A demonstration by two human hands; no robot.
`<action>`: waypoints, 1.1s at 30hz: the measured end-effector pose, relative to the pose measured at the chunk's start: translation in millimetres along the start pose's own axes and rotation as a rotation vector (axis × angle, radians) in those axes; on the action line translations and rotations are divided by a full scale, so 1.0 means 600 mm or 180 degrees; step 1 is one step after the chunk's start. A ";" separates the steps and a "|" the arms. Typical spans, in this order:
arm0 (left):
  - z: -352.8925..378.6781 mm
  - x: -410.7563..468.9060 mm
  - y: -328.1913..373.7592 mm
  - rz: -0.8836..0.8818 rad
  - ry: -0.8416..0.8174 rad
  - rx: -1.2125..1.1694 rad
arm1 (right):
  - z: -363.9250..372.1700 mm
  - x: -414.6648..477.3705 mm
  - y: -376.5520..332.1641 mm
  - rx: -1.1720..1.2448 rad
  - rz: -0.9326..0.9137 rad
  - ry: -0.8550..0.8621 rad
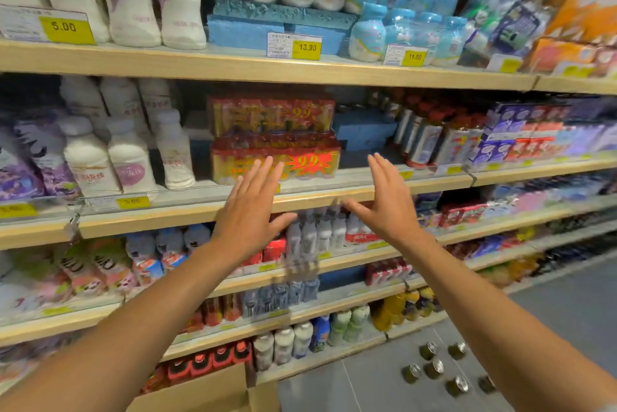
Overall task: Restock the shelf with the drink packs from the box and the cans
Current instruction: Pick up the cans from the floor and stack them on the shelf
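Note:
Two red-and-gold drink packs marked 9.9 are stacked on the middle shelf (367,189): the lower pack (310,158) at the front and the upper pack (267,114) on top of it. My left hand (248,214) is open, fingers spread, just in front of the lower pack's left part. My right hand (387,203) is open too, flat and held a little to the right of the pack. Neither hand holds anything. A cardboard box (207,391) stands at the bottom, its flap visible. Several small cans (434,368) stand on the floor at the lower right.
White bottles (130,158) stand left of the packs, and blue foam blocks (360,131) and red-capped bottles (430,137) to their right. Shelves above and below are full of drinks. Grey tiled floor (551,311) lies to the right of the shelving.

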State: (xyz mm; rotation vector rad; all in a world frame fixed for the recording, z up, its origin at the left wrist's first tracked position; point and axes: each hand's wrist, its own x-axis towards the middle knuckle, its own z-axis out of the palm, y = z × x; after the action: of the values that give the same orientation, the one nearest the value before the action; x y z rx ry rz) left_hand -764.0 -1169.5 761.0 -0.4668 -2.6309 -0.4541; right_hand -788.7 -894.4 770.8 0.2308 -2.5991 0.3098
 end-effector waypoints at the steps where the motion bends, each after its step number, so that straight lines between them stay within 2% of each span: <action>1: 0.005 -0.006 0.012 0.0065 -0.0028 -0.0038 | -0.012 -0.017 0.009 -0.0063 0.0051 0.0017; 13: 0.124 0.006 0.201 0.0795 -0.0379 -0.0580 | -0.135 -0.192 0.199 -0.0530 0.0810 0.0002; 23: 0.352 0.033 0.495 0.1448 -0.1206 -0.1111 | -0.202 -0.415 0.486 -0.0901 0.1859 -0.0192; 29: 0.529 0.041 0.632 0.1665 -0.1667 -0.1008 | -0.161 -0.525 0.682 -0.0765 0.2566 -0.0439; 33: 0.666 0.002 0.678 0.1772 -0.2102 -0.0840 | -0.072 -0.601 0.804 -0.0486 0.2948 -0.0895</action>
State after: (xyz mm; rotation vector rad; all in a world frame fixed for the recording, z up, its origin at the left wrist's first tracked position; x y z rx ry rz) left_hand -747.0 -654.6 517.1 -1.6180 -2.8478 -0.5224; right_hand -566.1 -382.3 540.4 -1.0770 -2.8146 0.4020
